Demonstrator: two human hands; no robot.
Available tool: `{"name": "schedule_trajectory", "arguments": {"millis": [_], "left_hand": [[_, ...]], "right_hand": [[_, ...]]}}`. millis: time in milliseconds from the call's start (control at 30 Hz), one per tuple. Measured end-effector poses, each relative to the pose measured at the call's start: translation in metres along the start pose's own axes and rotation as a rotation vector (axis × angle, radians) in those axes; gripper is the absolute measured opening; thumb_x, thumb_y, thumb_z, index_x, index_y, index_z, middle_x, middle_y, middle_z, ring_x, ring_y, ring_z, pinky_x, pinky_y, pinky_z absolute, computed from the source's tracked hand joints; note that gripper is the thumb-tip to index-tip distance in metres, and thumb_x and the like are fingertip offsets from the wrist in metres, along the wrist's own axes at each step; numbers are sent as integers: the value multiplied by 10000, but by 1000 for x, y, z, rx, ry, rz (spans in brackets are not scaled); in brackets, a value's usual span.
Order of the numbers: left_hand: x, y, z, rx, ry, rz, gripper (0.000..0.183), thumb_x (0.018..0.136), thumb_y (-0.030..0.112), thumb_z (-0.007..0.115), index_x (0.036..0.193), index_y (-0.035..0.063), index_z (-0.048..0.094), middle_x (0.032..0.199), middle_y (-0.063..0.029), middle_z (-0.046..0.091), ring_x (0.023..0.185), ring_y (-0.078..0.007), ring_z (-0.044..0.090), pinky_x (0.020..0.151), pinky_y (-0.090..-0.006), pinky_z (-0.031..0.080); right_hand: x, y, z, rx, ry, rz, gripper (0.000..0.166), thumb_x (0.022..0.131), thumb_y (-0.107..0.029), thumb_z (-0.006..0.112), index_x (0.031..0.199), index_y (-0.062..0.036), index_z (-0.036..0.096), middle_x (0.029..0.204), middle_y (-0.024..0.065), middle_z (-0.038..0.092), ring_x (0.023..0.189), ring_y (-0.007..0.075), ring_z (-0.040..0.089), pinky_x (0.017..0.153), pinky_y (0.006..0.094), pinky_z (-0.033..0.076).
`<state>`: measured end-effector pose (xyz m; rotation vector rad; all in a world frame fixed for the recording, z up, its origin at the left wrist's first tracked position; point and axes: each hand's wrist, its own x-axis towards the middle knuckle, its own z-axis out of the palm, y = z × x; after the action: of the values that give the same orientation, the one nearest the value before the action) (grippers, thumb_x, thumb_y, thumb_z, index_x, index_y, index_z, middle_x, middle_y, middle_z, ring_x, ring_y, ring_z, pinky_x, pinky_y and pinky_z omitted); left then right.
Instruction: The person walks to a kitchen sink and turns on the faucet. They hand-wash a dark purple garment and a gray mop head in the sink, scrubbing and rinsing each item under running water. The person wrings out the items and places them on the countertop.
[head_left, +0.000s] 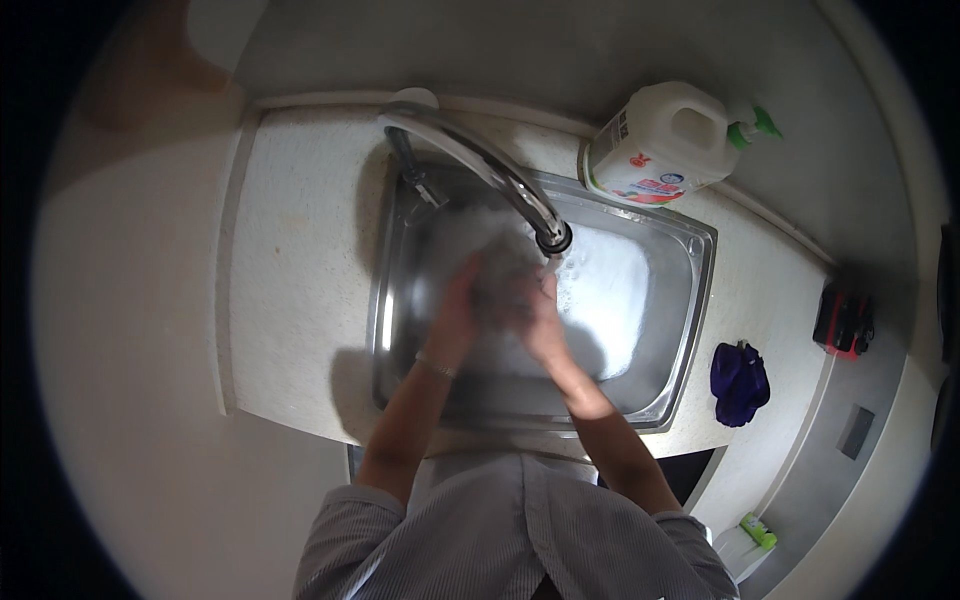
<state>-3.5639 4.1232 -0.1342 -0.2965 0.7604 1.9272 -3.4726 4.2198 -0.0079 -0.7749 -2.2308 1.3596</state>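
Note:
My left hand (457, 311) and my right hand (538, 315) are inside the stainless steel sink (697, 300), close together and blurred. Between them is a dark greyish-brown blurred patch (506, 270); whether it is a held thing or shadow, I cannot tell. The chrome faucet (499, 169) arches over from the back left, its spout just above my right fingers. A short stream of water (553, 265) seems to come from the spout. Whitish, sudsy water (607, 300) lies in the basin, with bubbles near the right hand.
A large white pump bottle (649, 150) with a green nozzle stands behind the sink's right rear rim. A crumpled dark purple cloth (740, 382) lies on the counter (296, 262) at right. A black and red object (844, 321) sits by the right wall, and a green packet (759, 531) lower right.

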Motion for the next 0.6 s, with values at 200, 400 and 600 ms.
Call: {"name": "schedule_trajectory", "arguments": {"millis": [200,400,600], "left_hand": [[-15,2,65,27,-294,-19,304,895,167,421,1167,39,468,1134,-66,523,965,-160,538,851,-293,439],[-13,-13,57,1002,-206,373,276,832,241,546,1040,61,533,1009,-62,571,870,-152,551,748,-289,458],[-41,38,133,1338,-41,162,298,838,262,552,954,-8,503,836,-83,549,714,-139,515,649,-280,427]], "right_hand": [[7,-2,9,-154,57,-47,219,652,-141,700,838,-76,604,1044,142,557,1006,368,481,832,423,394],[34,12,-5,-145,149,343,195,685,-180,657,810,-45,591,852,152,595,756,289,565,651,364,443],[36,76,-63,-265,66,498,573,709,-230,670,1165,-26,390,1239,224,363,1062,361,425,883,395,368]]}}
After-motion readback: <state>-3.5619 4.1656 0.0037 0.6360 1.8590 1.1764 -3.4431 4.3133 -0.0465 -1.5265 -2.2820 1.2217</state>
